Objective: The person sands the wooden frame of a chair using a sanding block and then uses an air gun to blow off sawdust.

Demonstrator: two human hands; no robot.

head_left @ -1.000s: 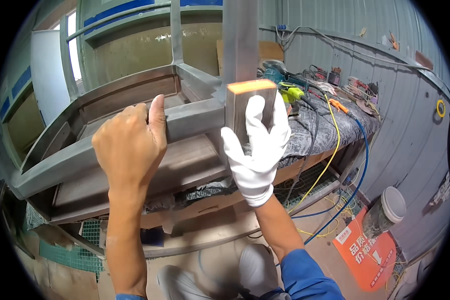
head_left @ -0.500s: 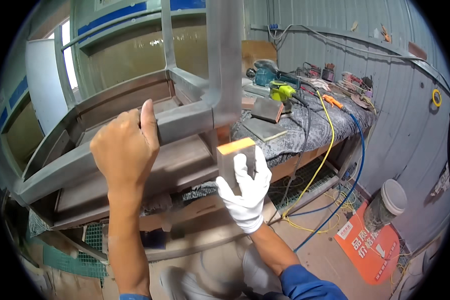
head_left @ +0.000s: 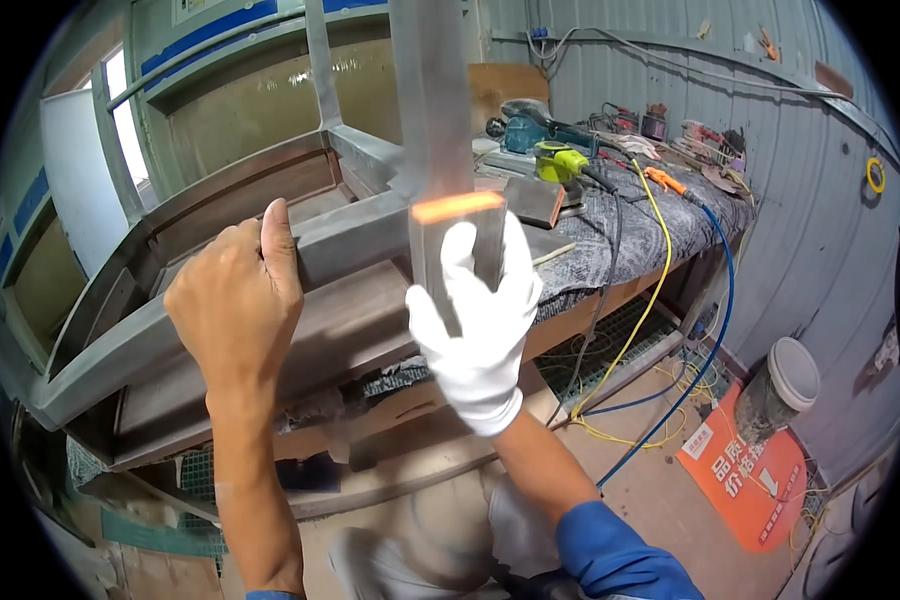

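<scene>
My bare left hand (head_left: 235,305) is closed over the front rail of a grey furniture frame (head_left: 350,232), thumb raised along its top. My right hand (head_left: 478,350), in a white glove, grips a sanding block (head_left: 431,245), dark grey with an orange edge. The block is upright in front of the frame's corner, near the foot of the upright post (head_left: 432,90). Whether it touches the frame I cannot tell. The block and glove hide most of that corner. Below the rail runs a brown recessed panel (head_left: 360,300).
On the cloth-covered bench (head_left: 630,225) lie a lime-green power sander (head_left: 560,160), a teal power tool (head_left: 526,132) and another sanding block (head_left: 532,203). Yellow and blue hoses (head_left: 727,290) hang to the floor. A lidded bucket (head_left: 780,390) stands on an orange sign (head_left: 740,470).
My right hand has raised the sanding block up and away from me, to in front of the frame's corner. My left hand keeps its hold on the rail. The view has shifted slightly.
</scene>
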